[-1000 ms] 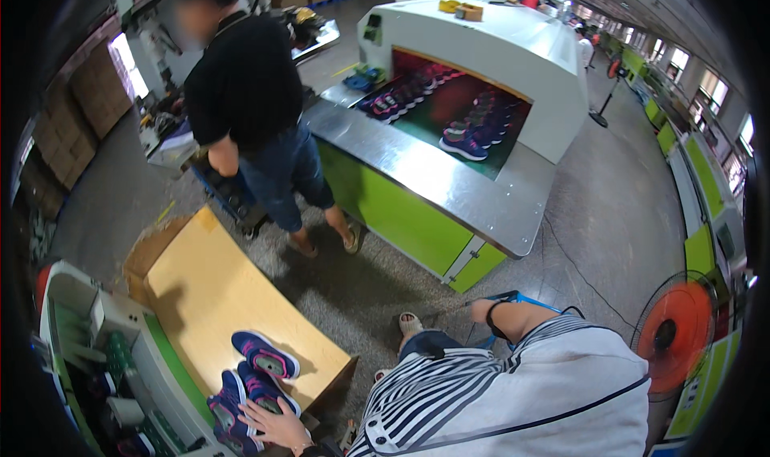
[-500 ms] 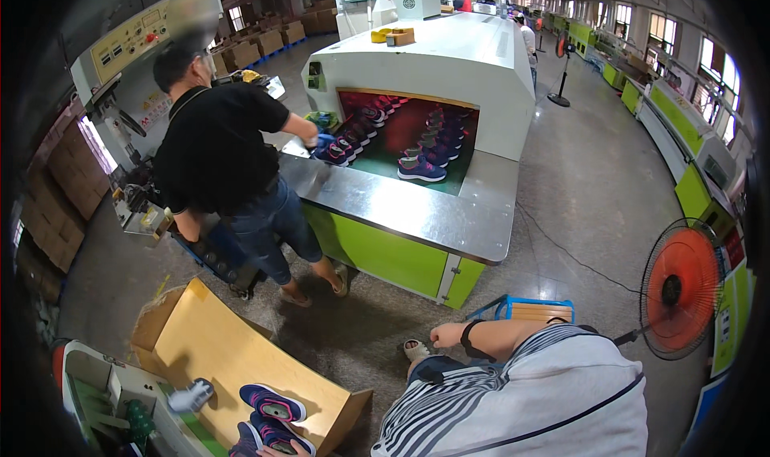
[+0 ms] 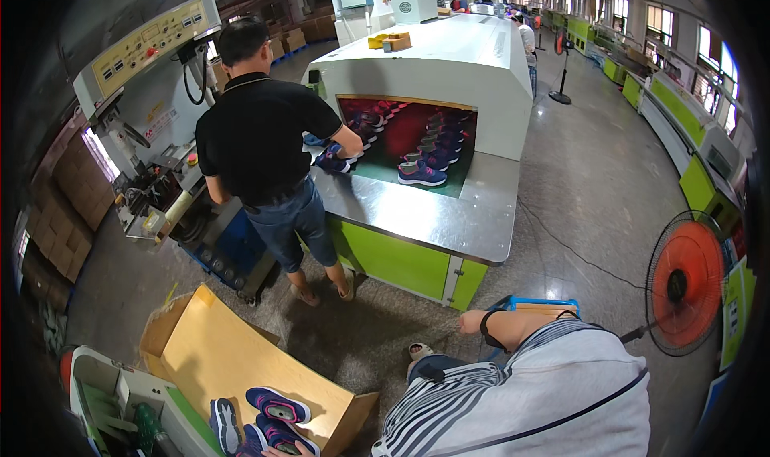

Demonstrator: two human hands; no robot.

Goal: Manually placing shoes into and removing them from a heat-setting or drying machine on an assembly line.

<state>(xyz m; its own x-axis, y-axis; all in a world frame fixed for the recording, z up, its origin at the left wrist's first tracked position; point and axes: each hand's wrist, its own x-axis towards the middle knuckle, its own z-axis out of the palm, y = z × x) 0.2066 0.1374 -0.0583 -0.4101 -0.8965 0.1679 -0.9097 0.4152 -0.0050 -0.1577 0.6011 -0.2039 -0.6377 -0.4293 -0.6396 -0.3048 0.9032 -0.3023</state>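
At the lower edge my left hand [image 3: 290,450], partly cut off, has its fingers curled round a navy sneaker [image 3: 281,433] with pink trim. Right above it lies another navy sneaker [image 3: 278,406], and to the left a sneaker with its grey sole [image 3: 224,425] showing. These shoes rest on a tan sloping board [image 3: 233,337] with raised cardboard sides. My right hand [image 3: 472,321], below a black wristband, hangs beside my leg; its fingers look curled, with nothing visible in them.
A co-worker [image 3: 265,136] in black stands ahead, one hand at sneakers on the conveyor [image 3: 381,168] of a white-and-green tunnel machine [image 3: 417,56]. A blue-framed stool [image 3: 545,305] is near my right arm. An orange fan [image 3: 682,284] stands at right, its cable across the floor.
The grey-soled sneaker, earlier blurred over the board's left side, now lies beside the other shoes. The co-worker has shifted right and straightened. My right hand has moved slightly right and up.
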